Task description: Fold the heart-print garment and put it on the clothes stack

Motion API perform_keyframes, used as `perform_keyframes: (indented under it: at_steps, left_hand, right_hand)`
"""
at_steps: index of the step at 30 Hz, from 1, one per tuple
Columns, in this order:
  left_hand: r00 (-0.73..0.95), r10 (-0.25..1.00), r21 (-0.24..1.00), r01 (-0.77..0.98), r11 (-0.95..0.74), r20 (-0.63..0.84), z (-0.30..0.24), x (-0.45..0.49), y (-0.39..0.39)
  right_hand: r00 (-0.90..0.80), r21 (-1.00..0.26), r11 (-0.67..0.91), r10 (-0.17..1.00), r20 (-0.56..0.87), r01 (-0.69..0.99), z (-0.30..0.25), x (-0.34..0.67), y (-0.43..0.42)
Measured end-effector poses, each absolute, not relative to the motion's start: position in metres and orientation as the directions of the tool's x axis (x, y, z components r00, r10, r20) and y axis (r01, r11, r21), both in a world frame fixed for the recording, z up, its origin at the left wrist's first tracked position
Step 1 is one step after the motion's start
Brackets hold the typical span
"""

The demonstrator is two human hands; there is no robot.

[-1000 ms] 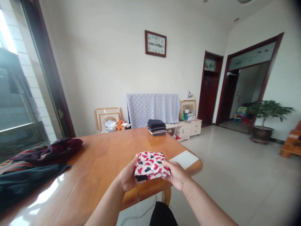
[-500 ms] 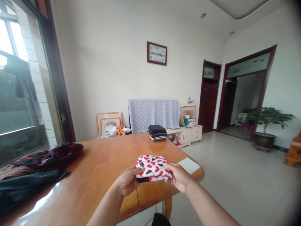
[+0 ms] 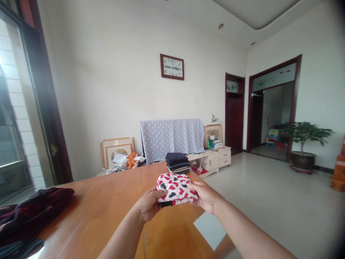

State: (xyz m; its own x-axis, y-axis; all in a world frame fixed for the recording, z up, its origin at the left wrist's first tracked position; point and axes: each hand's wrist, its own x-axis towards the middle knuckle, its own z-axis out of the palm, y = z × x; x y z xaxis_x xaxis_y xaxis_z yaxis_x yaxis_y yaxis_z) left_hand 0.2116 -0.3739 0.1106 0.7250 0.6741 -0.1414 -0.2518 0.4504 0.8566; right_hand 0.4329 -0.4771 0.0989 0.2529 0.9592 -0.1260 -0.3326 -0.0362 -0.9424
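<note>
A folded white cloth with red and black hearts (image 3: pixel 175 186) is held above the wooden table (image 3: pixel 107 201) between both hands. My left hand (image 3: pixel 147 205) grips its left edge with the thumb on top. My right hand (image 3: pixel 206 197) grips its right edge, fingers closed over the fabric. Just beyond the cloth, at the far end of the table, sits a stack of folded dark clothes (image 3: pixel 176 162).
Unfolded dark and maroon clothes (image 3: pixel 29 214) are heaped at the table's left. A white sheet (image 3: pixel 211 230) lies on the table's right edge. Beyond the table stand a low cabinet with a dotted cover (image 3: pixel 172 135), picture frames (image 3: pixel 116 151), doorways and a potted plant (image 3: pixel 304 144).
The heart-print cloth and both hands have moved forward toward the dark stack at the table's far end. The view has tilted up and shifted along the table; the heap at the left looks closer.
</note>
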Motion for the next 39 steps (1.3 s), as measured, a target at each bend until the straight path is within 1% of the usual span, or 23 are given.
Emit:
perform_keyframes:
  at_steps: [6, 10, 16, 21, 30, 34, 39]
  left_hand:
    - [0.677, 0.73, 0.902, -0.254, 0.349, -0.092, 0.134, 0.27, -0.308]
    - [0.642, 0.766, 0.933, -0.247, 0.26, -0.043, 0.147, 0.309, -0.259]
    - [0.611, 0.792, 0.954, -0.245, 0.171, 0.015, 0.163, 0.365, -0.183]
    - [0.546, 0.838, 0.98, -0.179, 0.09, 0.023, 0.164, 0.402, -0.127]
    - [0.413, 0.91, 0.999, -0.049, -0.012, 0.031, 0.147, 0.439, -0.075]
    - [0.395, 0.918, 0.999, -0.036, -0.033, 0.045, 0.134, 0.444, -0.062]
    - [0.397, 0.915, 0.998, -0.043, -0.054, 0.066, 0.116, 0.447, -0.054]
  right_hand:
    - [0.292, -0.93, 0.012, 0.951, -0.104, -0.368, 0.122, 0.49, -0.402]
    - [0.3, -0.928, 0.064, 0.953, -0.053, -0.367, 0.135, 0.527, -0.35]
    - [0.33, -0.935, 0.175, 0.942, 0.066, -0.31, 0.154, 0.576, -0.278]
    - [0.345, -0.946, 0.229, 0.928, 0.142, -0.227, 0.162, 0.606, -0.232]
    - [0.425, -0.968, 0.222, 0.892, 0.153, -0.118, 0.136, 0.639, -0.166]
    - [0.478, -0.98, 0.184, 0.869, 0.126, -0.076, 0.118, 0.647, -0.145]
    - [0.494, -0.99, 0.134, 0.864, 0.097, -0.04, 0.097, 0.656, -0.132]
